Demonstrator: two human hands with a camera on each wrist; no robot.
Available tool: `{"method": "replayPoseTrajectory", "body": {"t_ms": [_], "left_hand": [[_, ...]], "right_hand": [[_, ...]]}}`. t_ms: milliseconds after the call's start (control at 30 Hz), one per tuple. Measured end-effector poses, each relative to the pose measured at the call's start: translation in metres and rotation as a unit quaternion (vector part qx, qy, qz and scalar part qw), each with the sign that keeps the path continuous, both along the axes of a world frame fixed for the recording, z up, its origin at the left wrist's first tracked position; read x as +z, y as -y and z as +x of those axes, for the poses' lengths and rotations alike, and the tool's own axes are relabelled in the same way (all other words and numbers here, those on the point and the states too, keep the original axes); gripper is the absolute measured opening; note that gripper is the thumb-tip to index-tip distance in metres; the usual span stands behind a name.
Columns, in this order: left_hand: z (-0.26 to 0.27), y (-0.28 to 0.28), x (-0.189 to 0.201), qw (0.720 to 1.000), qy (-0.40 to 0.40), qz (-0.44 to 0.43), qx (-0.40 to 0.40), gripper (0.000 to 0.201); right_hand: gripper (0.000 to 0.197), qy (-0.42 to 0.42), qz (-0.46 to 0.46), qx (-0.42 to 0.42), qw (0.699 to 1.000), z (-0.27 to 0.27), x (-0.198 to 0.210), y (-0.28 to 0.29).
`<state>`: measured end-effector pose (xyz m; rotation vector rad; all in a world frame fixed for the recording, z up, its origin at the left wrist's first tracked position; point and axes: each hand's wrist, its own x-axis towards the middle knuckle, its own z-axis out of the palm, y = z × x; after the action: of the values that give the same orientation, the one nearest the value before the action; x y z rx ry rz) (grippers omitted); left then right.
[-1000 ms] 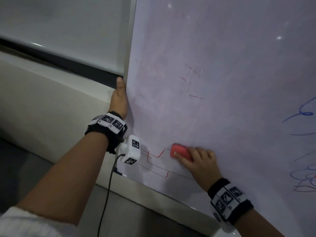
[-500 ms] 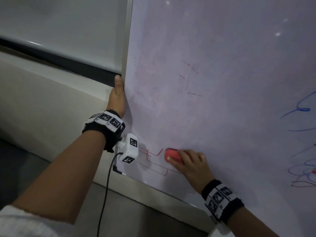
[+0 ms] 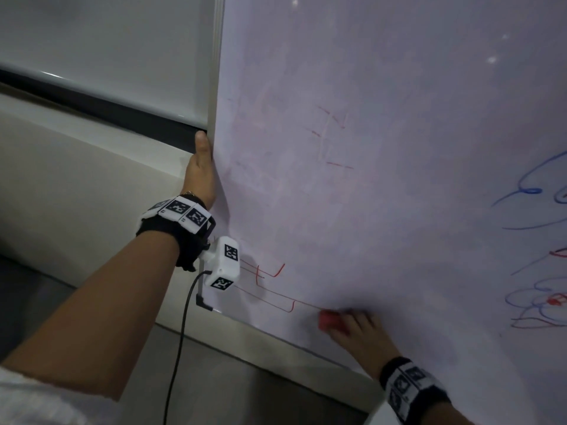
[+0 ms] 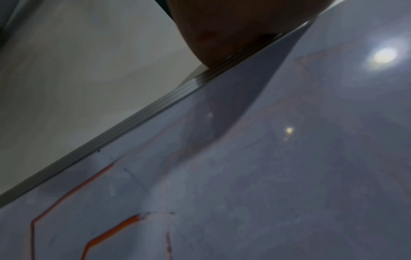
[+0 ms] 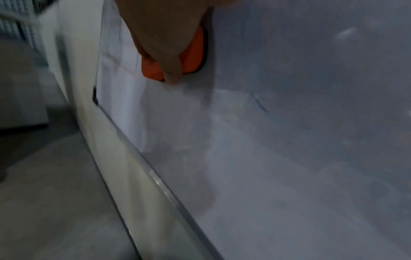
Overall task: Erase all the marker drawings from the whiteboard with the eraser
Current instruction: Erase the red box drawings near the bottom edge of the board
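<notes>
At the far left, behind the board, a pale wall [image 3: 76, 185] and a dark ledge [image 3: 122, 115] are visible. Next comes the left hand [image 3: 201, 176], which grips the metal left frame [image 3: 216, 72] of the whiteboard [image 3: 399, 148]; the thumb lies along the frame, and the other fingers are hidden behind the edge, so how they lie I cannot tell. A white camera unit [image 3: 224, 265] with a black cable [image 3: 181, 342] hangs under this wrist. To the right of it, red line drawings [image 3: 270, 289] remain on the lower part of the board, and above them are faint red traces [image 3: 333, 133]. Further right, near the bottom edge, the right hand [image 3: 359, 335] holds the red eraser [image 3: 329, 321] with curled fingers and presses it flat on the board, at the end of a red line. At the far right, blue and red scribbles [image 3: 540, 246] are on the board, well apart from the eraser.
</notes>
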<state>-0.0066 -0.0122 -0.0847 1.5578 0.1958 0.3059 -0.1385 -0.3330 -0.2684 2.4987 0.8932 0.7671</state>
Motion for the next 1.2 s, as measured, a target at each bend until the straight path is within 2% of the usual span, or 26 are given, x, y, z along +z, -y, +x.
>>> {"method": "replayPoseTrajectory", "body": {"t_ms": [67,200,267,367,433,567,633,667,767,833,933,1000,1067,1133,1200], "left_hand": [[-0.001,0.001,0.002,1.000,-0.002,0.006,0.010,0.059],[0.002,0.002,0.000,1.000,0.009,-0.004,0.018,0.058],[0.003,0.001,-0.001,1.000,0.006,0.006,0.016,0.058],[0.002,0.000,-0.001,1.000,-0.002,0.012,0.014,0.059],[0.001,0.001,0.000,1.000,-0.001,0.007,0.019,0.060],[0.004,0.000,-0.001,1.000,0.004,0.002,0.021,0.060],[0.004,-0.001,-0.002,1.000,-0.001,0.000,0.017,0.060],[0.004,-0.001,-0.003,1.000,-0.002,0.001,0.011,0.060],[0.003,-0.002,-0.002,1.000,0.000,-0.001,-0.002,0.059],[0.002,0.000,-0.002,1.000,0.006,0.005,-0.003,0.057],[0.003,-0.003,-0.002,1.000,0.014,0.009,-0.013,0.058],[0.005,-0.004,-0.004,1.000,0.018,0.002,-0.021,0.058],[0.006,-0.005,-0.005,0.999,0.026,0.002,-0.019,0.058],[0.008,-0.006,-0.006,0.999,0.028,0.003,-0.026,0.057],[0.011,-0.009,-0.009,0.999,0.028,-0.001,-0.037,0.059]], "right_hand": [[0.046,-0.017,-0.007,0.012,1.000,-0.007,-0.005,0.014],[0.051,0.044,0.055,0.000,0.998,0.001,0.037,0.017],[0.050,0.041,0.061,-0.003,0.997,0.006,0.037,0.011],[0.048,-0.044,-0.054,0.052,0.996,0.002,0.001,0.011],[0.047,-0.073,-0.089,0.078,0.990,0.001,-0.007,0.016],[0.045,0.013,0.016,0.081,0.996,0.021,0.038,-0.017],[0.045,0.017,0.043,0.071,0.996,0.027,0.043,-0.032],[0.047,0.005,0.026,0.082,0.996,0.026,0.033,-0.033],[0.046,-0.081,-0.099,0.124,0.984,0.020,-0.002,-0.014],[0.043,-0.092,-0.136,0.130,0.978,0.020,-0.004,-0.011],[0.043,-0.001,-0.067,0.132,0.989,0.040,0.033,-0.048],[0.042,0.060,0.004,0.088,0.994,0.057,0.065,-0.082],[0.042,0.077,0.058,0.073,0.993,0.065,0.075,-0.107],[0.041,0.045,0.011,0.104,0.993,0.063,0.053,-0.110],[0.042,-0.033,-0.111,0.143,0.983,0.054,0.024,-0.091]]}}
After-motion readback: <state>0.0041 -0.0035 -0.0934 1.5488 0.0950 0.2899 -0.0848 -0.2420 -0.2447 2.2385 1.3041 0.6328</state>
